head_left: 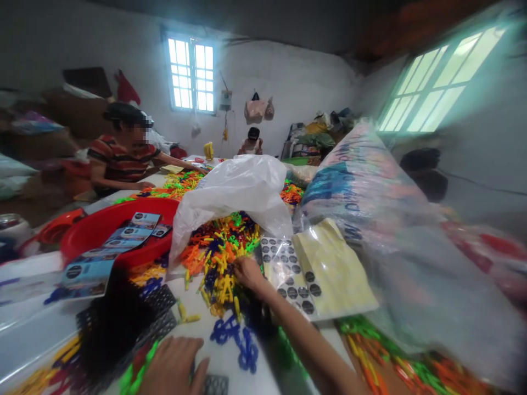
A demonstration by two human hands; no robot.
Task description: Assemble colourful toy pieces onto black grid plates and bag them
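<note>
My right hand [250,274] reaches into a heap of small coloured plastic pieces [224,249], mostly yellow, orange, blue and green. Its fingertips are hidden among them, so their grip is not clear. At the bottom edge, my left hand [173,366] lies low over the table with fingers stretched and thumb apart. Bright green pieces [138,373] are beside it. Between the hands lie linked blue pieces [236,340] and a few loose yellow pieces [187,315]. Right of the heap is a sheet of round black stickers [284,258], partly under a cream backing sheet [331,269].
A white plastic bag [242,178] arches over the heap. A red basin [164,211] carries printed blue cards [88,274] across its rim. The large filled sack [370,203] bulks at right. A person in a striped shirt [123,159] sits at left; another person [251,144] sits farther back.
</note>
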